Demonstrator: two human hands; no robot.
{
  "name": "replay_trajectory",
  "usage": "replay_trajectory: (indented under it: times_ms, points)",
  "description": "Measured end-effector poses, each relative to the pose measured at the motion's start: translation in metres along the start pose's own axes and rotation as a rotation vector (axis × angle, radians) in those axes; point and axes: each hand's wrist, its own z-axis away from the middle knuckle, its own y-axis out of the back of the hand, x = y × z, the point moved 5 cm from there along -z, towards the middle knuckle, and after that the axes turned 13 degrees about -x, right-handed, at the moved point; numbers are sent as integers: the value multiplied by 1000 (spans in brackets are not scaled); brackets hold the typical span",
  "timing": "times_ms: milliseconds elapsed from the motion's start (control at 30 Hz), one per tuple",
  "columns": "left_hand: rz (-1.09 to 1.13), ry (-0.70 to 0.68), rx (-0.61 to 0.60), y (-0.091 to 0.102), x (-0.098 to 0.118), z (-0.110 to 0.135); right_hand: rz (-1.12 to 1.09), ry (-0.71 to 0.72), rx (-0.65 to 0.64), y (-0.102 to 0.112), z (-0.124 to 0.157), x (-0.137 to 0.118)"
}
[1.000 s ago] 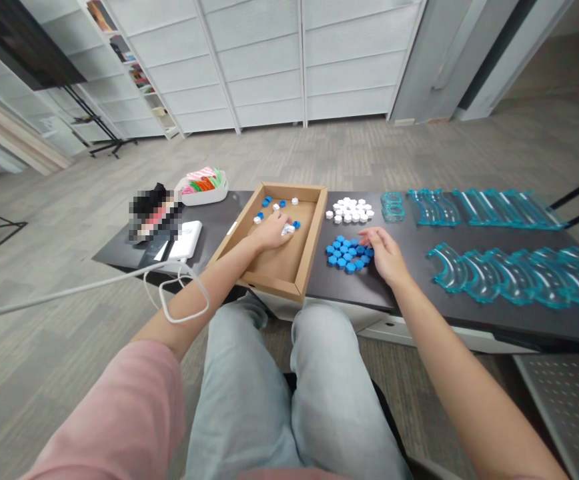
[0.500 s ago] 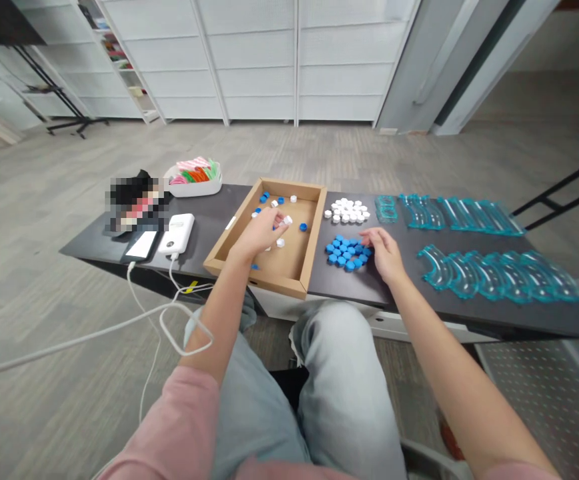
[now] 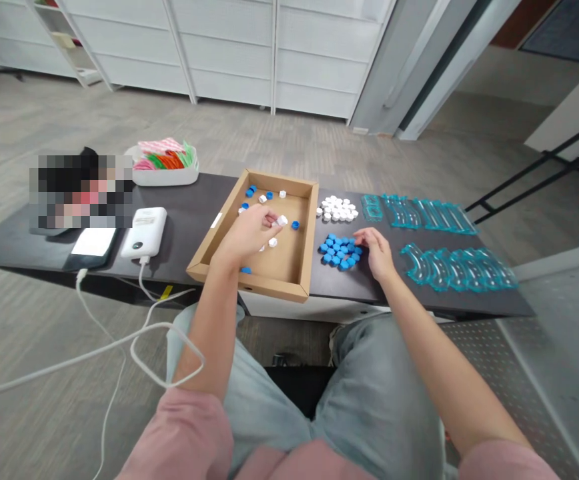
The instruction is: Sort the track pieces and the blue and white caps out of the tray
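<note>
My left hand (image 3: 252, 230) is over the shallow cardboard tray (image 3: 311, 233), its fingertips closed on a small white hexagonal piece (image 3: 282, 221). Loose white pieces (image 3: 273, 243) and blue pieces (image 3: 295, 225) lie scattered on the tray's floor around it. At the right edge of a cluster of blue hexagonal pieces (image 3: 337, 252), my right hand (image 3: 375, 250) rests with bent fingers slightly apart. I see nothing held in it. Just behind the blue cluster sits a group of white hexagonal pieces (image 3: 338, 209).
Clear teal plastic parts stand in a back row (image 3: 427, 215) and a front row (image 3: 459, 268) at the right. Leftward are a white power bank (image 3: 144, 232) with a cable, a phone (image 3: 93, 247), and a white basket (image 3: 167, 176) of colourful strips.
The camera view has shifted, so the table appears turned and further left. My left hand still pinches the white piece over the tray; my right hand stays beside the blue cluster.
</note>
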Motion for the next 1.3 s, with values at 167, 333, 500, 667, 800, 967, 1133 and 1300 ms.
replay_trajectory:
  times_ms: [167, 333, 500, 667, 800, 967, 1133, 1300]
  points:
    - [-5, -20, 14, -1, 17, 3, -87, -1, 44, 3, -1, 5]
    - [-88, 36, 38, -2, 21, 12, -61, 28, 20, -1, 2, 8]
    - [-92, -41, -46, -21, 51, 15, 89, 171, -86, -14, 20, -27]
    - [-58, -130, -88, -41, 81, 11, 23, 249, -243, -38, 34, -63]
    - [-66, -138, -129, -51, 89, 3, 14, 259, -270, -56, 33, -69]
    - [-20, -160, -133, -53, 92, -4, 20, 282, -213, -62, 30, -76]
    - [-19, -130, -80, -40, 86, -1, 184, 347, -98, -21, 8, -80]
    - [-76, -9, 3, -9, 62, 5, 475, 259, 31, 45, -47, -53]
